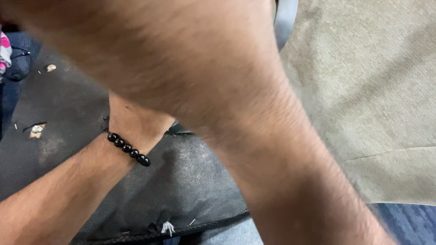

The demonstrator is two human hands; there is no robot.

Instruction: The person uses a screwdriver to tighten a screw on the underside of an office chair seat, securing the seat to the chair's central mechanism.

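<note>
My right forearm (236, 136) crosses the view very close to the camera, from the lower right up to the top left, blurred. Its hand end fills the top left and no fingers show. My left forearm comes in from the lower left with a black bead bracelet (128, 148) on the wrist. Only the base of my left hand (136, 115) shows; the rest is hidden behind the right arm. Under both arms lies a dark grey woven fabric sheet (190, 181), worn and dusty.
A beige cloth (363, 81) covers the right side. The dark sheet has small holes (37, 130) and a frayed front edge (168, 227). Blue carpet (408, 222) shows at the lower right. A pink and white item (4, 52) sits at the far left.
</note>
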